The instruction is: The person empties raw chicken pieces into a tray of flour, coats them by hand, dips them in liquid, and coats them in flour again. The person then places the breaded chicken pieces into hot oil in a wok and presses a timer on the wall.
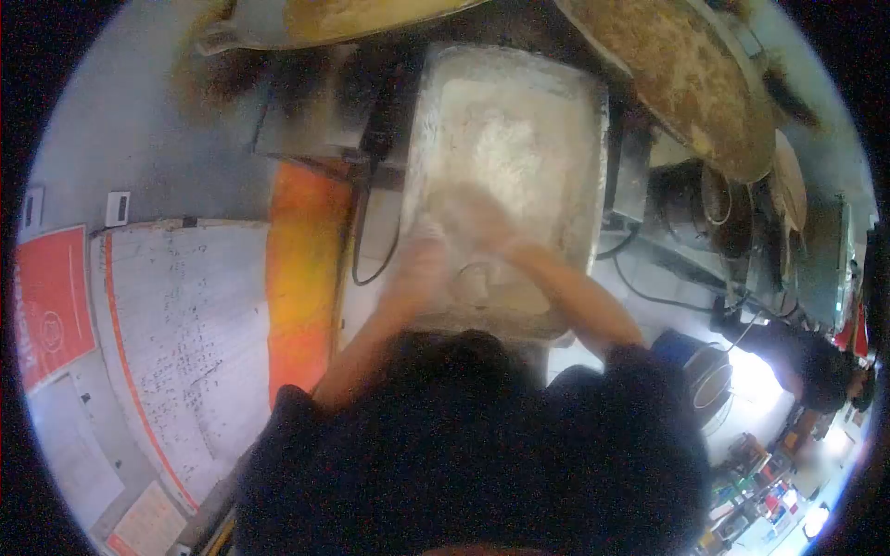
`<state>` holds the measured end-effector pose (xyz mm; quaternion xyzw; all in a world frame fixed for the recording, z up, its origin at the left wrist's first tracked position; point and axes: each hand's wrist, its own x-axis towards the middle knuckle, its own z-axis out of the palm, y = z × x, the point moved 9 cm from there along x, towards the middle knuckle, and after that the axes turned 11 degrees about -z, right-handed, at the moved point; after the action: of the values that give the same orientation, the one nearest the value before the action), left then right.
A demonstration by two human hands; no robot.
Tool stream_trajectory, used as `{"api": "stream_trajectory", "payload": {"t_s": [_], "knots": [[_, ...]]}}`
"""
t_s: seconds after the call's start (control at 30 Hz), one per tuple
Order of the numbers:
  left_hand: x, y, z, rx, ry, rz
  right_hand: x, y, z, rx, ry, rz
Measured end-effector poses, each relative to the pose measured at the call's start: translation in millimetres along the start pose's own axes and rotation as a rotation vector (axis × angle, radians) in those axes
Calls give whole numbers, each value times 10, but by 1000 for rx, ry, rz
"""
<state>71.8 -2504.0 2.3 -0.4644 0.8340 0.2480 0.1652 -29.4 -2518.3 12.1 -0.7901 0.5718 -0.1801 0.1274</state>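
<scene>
Both of my hands are over a rectangular tray point(599, 139) dusted with white powder. My left hand point(425, 269) is at the tray's left side, smeared by motion, and its fingers cannot be made out. Beside it, my right hand point(482, 222) reaches in from the right, also blurred, with its fingers toward the upper left. A pale mass, too blurred to name, shows near the hands. Below them a small rounded pale lump point(475, 285) lies in the tray. A brighter heap of white powder point(510, 153) is farther up in the tray.
Large round pans point(686, 83) hang or stand at the upper right, with a yellowish one point(362, 20) at the top. Papers point(185, 343) cover the left wall. A blue bucket point(691, 361) is at the right, near a person in dark clothes point(807, 366). Cables run beside the tray.
</scene>
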Motion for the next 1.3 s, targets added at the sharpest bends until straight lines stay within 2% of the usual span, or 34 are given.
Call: {"api": "stream_trajectory", "payload": {"t_s": [0.07, 0.1, 0.13, 0.2, 0.23, 0.27, 0.33, 0.37, 0.47, 0.53, 0.57, 0.63, 0.67, 0.7, 0.73, 0.77, 0.8, 0.83, 0.87, 0.9, 0.93, 0.97, 1.0, 1.07, 1.1, 1.2, 1.23, 1.27, 1.3], "knots": [[9, 268, -106, 192, 292, 224, -123, 115, -366, -89, 57, -116], [108, 249, -31, 179, 256, 125, -137, 120, -566, -121, 62, -175], [140, 213, 85, 177, 193, 42, -172, 58, -813, -12, -4, -54], [291, 175, 228, 209, 80, -74, -391, 127, -850, 88, -54, 100], [330, 152, 295, 224, 32, -135, -576, 306, -884, 113, 136, 262], [287, 160, 379, 225, 24, -131, -784, 442, -946, 158, 349, 405], [92, 106, 625, 319, -89, -100, -1092, 532, -844, 313, 323, 526], [-33, 137, 450, 331, -101, -94, -1190, 534, -792, 369, 287, 556], [-368, 379, 133, 381, -354, 81, -1364, 490, -847, 548, 317, 660], [-289, 163, -84, 3, -368, -345, -1378, 399, -947, 686, 399, 742], [-206, 45, -50, 11, -370, -341, -1367, 362, -969, 774, 443, 774], [-57, 135, -227, -828, -199, 235, -1294, 247, -869, 1014, 495, 797], [36, 61, -85, -1014, -249, 149, -1225, 189, -796, 1165, 512, 788], [124, 42, 48, -1018, -241, 169, -1157, 133, -721, 1334, 526, 775], [174, 104, 16, -891, -168, 218, -1078, 76, -659, 1525, 547, 752], [167, 121, 20, -832, -128, 239, -972, 37, -608, 1756, 579, 634], [162, 131, 37, -772, -88, 258, -962, 67, -553, 1894, 555, 688], [74, 318, -65, -902, -270, 155, -947, 83, -520, 2027, 533, 752], [-9, 427, -80, -1028, -444, 52, -928, 17, -757, 1464, 173, 778], [-46, 427, -106, -863, -265, 228, -917, -14, -940, 878, -136, 735], [-53, 456, -208, -775, -137, 315, -983, 102, -1059, 625, 114, 768], [-76, 479, -306, -683, 1, 387, -1030, 158, -1001, 383, 198, 600], [1, 397, -332, -552, 56, 90, -1112, 173, -947, 99, 288, 465], [-49, 194, -183, -446, 80, -225, -953, -114, -1011, -172, 177, 168], [42, 146, -210, -188, 362, -230, -855, -42, -1047, -279, 16, 215], [258, 297, 37, 648, 1147, -283, -166, -162, -2020, 250, 212, 592], [205, 357, 52, 807, 1257, -294, 68, -300, -2341, 405, 333, 679], [148, 412, 75, 959, 1374, -318, 431, -419, -2642, 210, 326, 622], [147, 453, 47, 967, 1313, -176, 821, -607, -2908, 159, 451, 465]]}}
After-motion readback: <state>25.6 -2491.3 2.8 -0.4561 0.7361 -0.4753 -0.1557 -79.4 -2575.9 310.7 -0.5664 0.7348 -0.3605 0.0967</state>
